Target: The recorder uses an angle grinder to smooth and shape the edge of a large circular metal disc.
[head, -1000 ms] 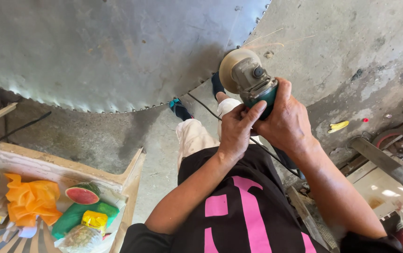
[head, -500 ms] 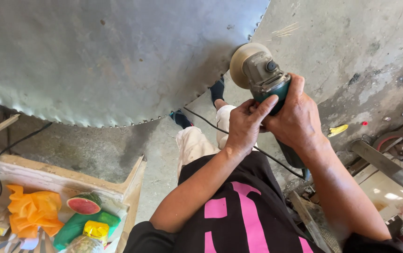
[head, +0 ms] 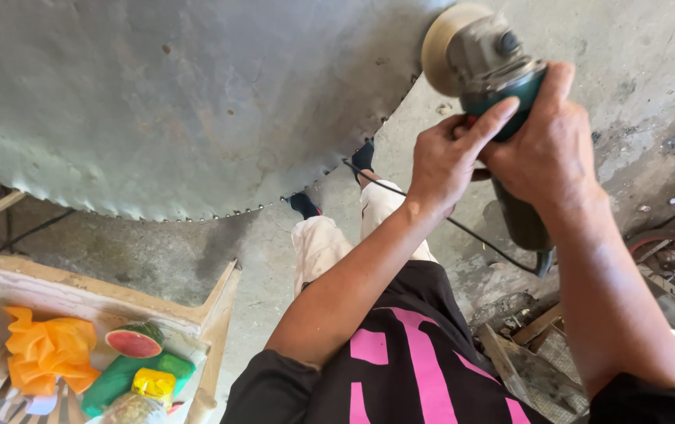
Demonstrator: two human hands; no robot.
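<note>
A green and grey angle grinder point(head: 494, 63) with a tan disc is held in both my hands at the upper right. My left hand point(head: 451, 157) grips the front of its body, index finger stretched along it. My right hand point(head: 545, 145) wraps the rear handle. The disc point(head: 441, 43) sits at the toothed rim of a huge grey circular saw blade point(head: 164, 102) that fills the upper left. The grinder's black cord point(head: 471, 235) trails down past my legs.
A wooden crate point(head: 94, 302) at the lower left holds an orange cloth, a green bottle, a yellow-capped jar and a cut melon piece. Scrap wood and metal point(head: 541, 338) lie at the lower right. Concrete floor point(head: 651, 71) lies beyond.
The view has closed in on the grinder and shifted. The grinder and both hands now sit higher and further right along the blade's rim; both grips are unchanged.
</note>
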